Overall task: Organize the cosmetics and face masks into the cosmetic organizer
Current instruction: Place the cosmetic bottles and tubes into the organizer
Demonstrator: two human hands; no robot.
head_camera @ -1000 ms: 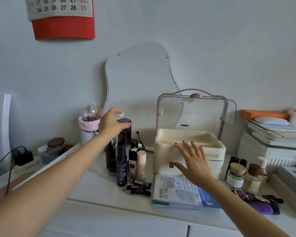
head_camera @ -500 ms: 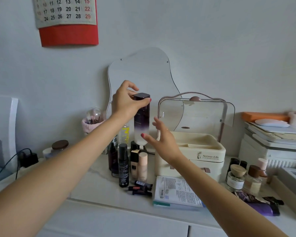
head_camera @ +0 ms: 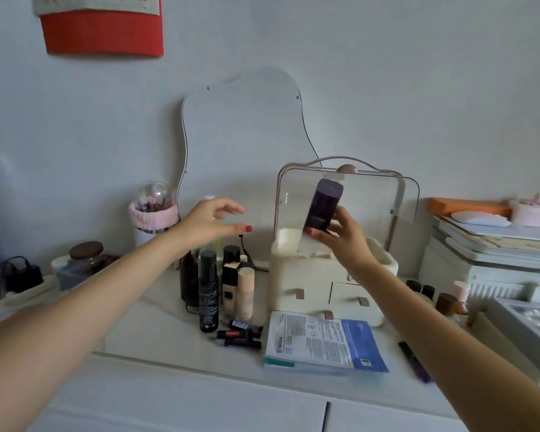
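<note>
My right hand (head_camera: pixel 343 236) holds a tall bottle (head_camera: pixel 321 208), dark purple fading to clear, tilted above the left part of the open top tray of the cream cosmetic organizer (head_camera: pixel 293 275). The organizer's clear lid (head_camera: pixel 371 194) stands raised behind the bottle. My left hand (head_camera: pixel 214 222) hovers empty with fingers apart above a cluster of upright bottles (head_camera: pixel 208 291). A stack of face mask packets (head_camera: pixel 321 344) lies flat in front of the organizer. Small dark tubes (head_camera: pixel 240 333) lie beside the packets.
A wavy mirror (head_camera: pixel 243 132) leans on the wall behind. Jars and small bottles (head_camera: pixel 446 302) stand right of the organizer, with a purple tube (head_camera: pixel 415 363) lying near them. A brush holder with pink band (head_camera: pixel 153 213) and a jar (head_camera: pixel 86 254) sit left. Stacked boxes (head_camera: pixel 493 244) fill the right.
The purple bottle passed from my left hand to my right hand and moved right over the organizer's tray. My left hand let go and drew back over the bottle cluster.
</note>
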